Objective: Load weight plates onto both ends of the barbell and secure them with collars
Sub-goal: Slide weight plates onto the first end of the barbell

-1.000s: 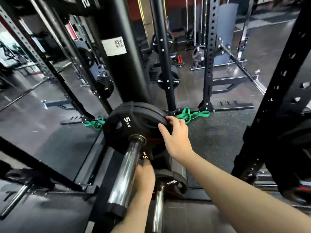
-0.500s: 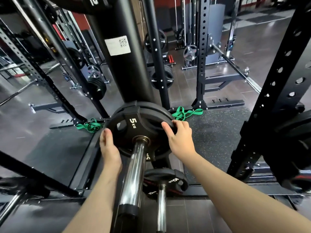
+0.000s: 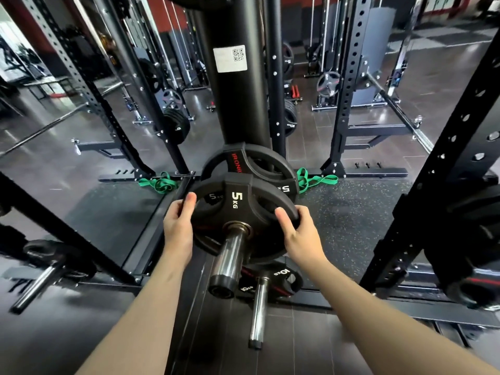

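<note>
Hands (image 3: 178, 226) (image 3: 299, 234) gripping round rubber plate (image 3: 238, 201), chrome sleeve (image 3: 228, 259)

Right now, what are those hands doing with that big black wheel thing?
A person is loading a barbell in a gym. Both hands grip the rim of a black 5 kg plate that sits on the steel barbell sleeve: the left hand on one side, the right hand on the other. A second 5 kg plate is already on the bar behind it. No collar is on the sleeve yet, and its end sticks out bare toward the camera.
</note>
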